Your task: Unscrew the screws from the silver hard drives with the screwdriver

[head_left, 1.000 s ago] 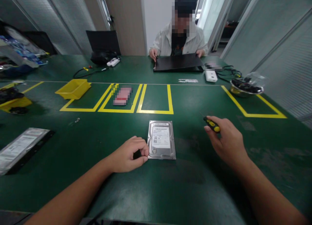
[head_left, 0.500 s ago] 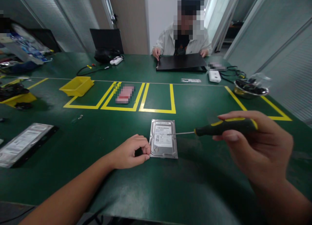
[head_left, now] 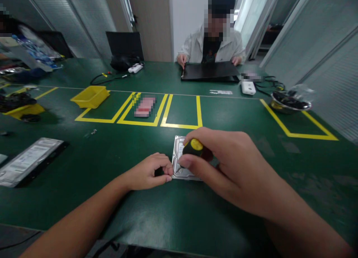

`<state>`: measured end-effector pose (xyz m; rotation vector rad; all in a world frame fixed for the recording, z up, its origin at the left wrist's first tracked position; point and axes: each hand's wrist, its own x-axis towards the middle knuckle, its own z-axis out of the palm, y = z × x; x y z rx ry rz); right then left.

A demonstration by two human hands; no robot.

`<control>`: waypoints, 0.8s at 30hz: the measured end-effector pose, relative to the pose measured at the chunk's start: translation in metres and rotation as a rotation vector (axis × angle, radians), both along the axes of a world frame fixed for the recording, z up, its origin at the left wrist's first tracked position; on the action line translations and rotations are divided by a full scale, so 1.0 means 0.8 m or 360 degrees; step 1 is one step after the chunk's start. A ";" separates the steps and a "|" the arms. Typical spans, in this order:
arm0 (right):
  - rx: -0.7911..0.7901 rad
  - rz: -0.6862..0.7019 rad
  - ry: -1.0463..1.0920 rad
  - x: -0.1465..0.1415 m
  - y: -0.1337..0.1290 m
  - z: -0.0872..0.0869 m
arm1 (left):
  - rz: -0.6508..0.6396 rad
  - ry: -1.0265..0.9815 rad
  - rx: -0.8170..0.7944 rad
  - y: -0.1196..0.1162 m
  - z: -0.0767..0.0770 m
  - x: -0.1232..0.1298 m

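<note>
A silver hard drive (head_left: 181,172) with a white label lies flat on the green table in front of me. My left hand (head_left: 151,171) is closed at its left edge, with curled fingers and thumb against the side. Over the drive, my right hand (head_left: 232,168) grips a black and yellow screwdriver (head_left: 192,147) by its handle. The handle's end faces me, and the shaft points down towards the drive. Most of the shaft and the exact spot of its tip are hidden, as is much of the drive's right half.
Another hard drive (head_left: 32,159) lies at left. Beyond are a yellow bin (head_left: 91,96), taped yellow outlines, tiny loose pieces (head_left: 94,131) and a metal bowl (head_left: 291,104) of dark parts. Across the table, a person (head_left: 192,45) holds a black flat panel (head_left: 211,71).
My right hand has moved left with the screwdriver, from beside the hard drive to above it. The screwdriver has swung from nearly level to steeply upright. My left hand stays at the drive's edge.
</note>
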<state>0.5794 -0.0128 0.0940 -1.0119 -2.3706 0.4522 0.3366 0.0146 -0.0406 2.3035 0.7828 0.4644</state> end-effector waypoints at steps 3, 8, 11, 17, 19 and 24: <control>-0.0075 0.0041 -0.0015 -0.007 0.003 -0.004 | -0.0006 -0.0009 -0.0016 0.001 0.001 -0.001; -0.0164 0.0115 -0.0056 -0.010 0.010 -0.017 | -0.0024 -0.0003 -0.0037 0.002 -0.003 -0.004; -0.0192 0.0134 -0.0045 -0.012 0.013 -0.024 | -0.0032 -0.0002 -0.0038 0.003 -0.006 -0.005; -0.0234 0.0186 -0.0088 -0.021 0.016 -0.033 | -0.0020 -0.0035 -0.0113 0.003 -0.009 -0.005; -0.0246 0.0191 -0.0093 -0.023 0.016 -0.034 | -0.0031 -0.0033 -0.0122 0.004 -0.010 -0.005; -0.0257 0.0195 -0.0097 -0.023 0.017 -0.037 | -0.0069 -0.0049 -0.0094 0.005 -0.012 -0.006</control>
